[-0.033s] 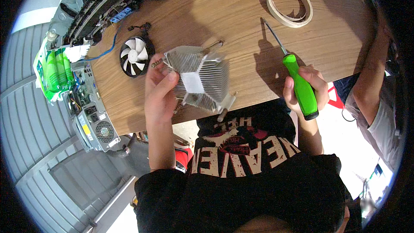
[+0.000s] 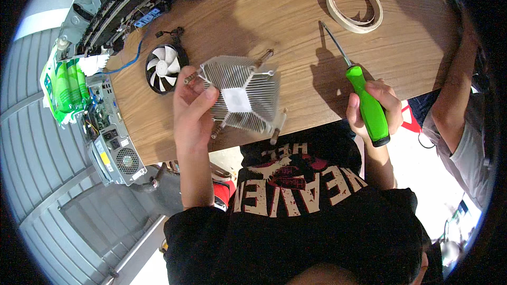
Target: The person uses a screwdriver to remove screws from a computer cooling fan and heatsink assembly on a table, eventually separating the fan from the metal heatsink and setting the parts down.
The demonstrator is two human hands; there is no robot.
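My left hand (image 2: 193, 103) grips a silver finned heatsink (image 2: 236, 100) by its left edge, thumb over the fins. Its smooth square centre faces up, and spring screws stick out at its corners. The heatsink is held above the table near the front edge, slightly blurred. In my right hand (image 2: 388, 100) is a screwdriver with a green handle (image 2: 369, 108), its metal shaft pointing up and to the left. A round black fan with white blades (image 2: 165, 67) lies on the table just beyond my left hand.
A roll of tape (image 2: 331, 13) lies at the far right of the wooden table (image 2: 264, 10). Opened computer cases (image 2: 113, 158) and a green packet (image 2: 68, 87) are on the left. Another person's arm (image 2: 451, 105) is at the right edge.
The heatsink and my left hand have shifted very slightly to the left. My right hand and the screwdriver look unmoved.
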